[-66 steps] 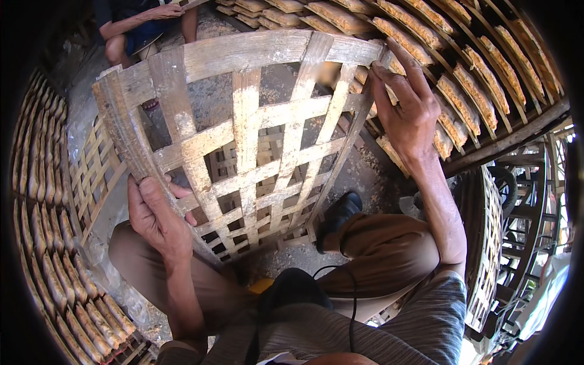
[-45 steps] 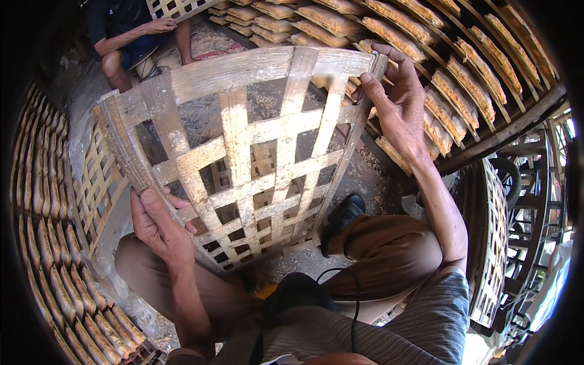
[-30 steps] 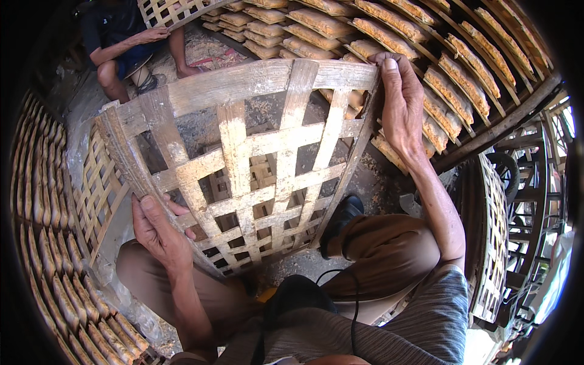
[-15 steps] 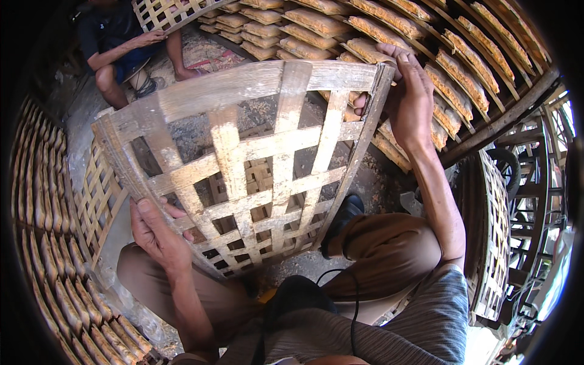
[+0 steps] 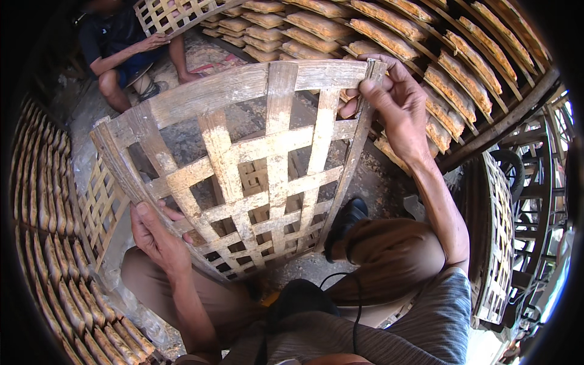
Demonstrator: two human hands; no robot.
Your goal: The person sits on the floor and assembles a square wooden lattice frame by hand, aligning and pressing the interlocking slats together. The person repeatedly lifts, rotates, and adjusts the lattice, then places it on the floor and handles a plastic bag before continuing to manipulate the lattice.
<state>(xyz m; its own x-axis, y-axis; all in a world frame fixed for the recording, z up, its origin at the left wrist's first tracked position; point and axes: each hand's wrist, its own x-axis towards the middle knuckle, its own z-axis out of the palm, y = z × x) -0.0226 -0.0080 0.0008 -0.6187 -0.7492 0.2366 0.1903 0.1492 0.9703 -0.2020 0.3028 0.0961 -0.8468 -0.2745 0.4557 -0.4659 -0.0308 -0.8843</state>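
A woven bamboo rack (image 5: pixel 277 134), an open lattice of flat pale strips in a frame, stands tilted between my knees. My left hand (image 5: pixel 159 238) grips its left side rail low down, thumb on the near face and fingertips showing through the gaps. Up at the far right corner, my right hand (image 5: pixel 398 103) holds the right rail, thumb in front and fingers curled behind it. Through the gaps, part of another lattice shows below.
Stacked trays of orange-brown slabs (image 5: pixel 316 27) fill the back right; more slabs (image 5: pixel 52 261) line the left. Across from me sits a person (image 5: pixel 125 48) holding another lattice rack (image 5: pixel 176 12). Further lattice racks lean left (image 5: pixel 100 201) and right (image 5: pixel 496 237).
My right hand has shifted its grip: the thumb now presses the near face of the right rail at the corner. The rack's right side has moved slightly left. My left hand stays put.
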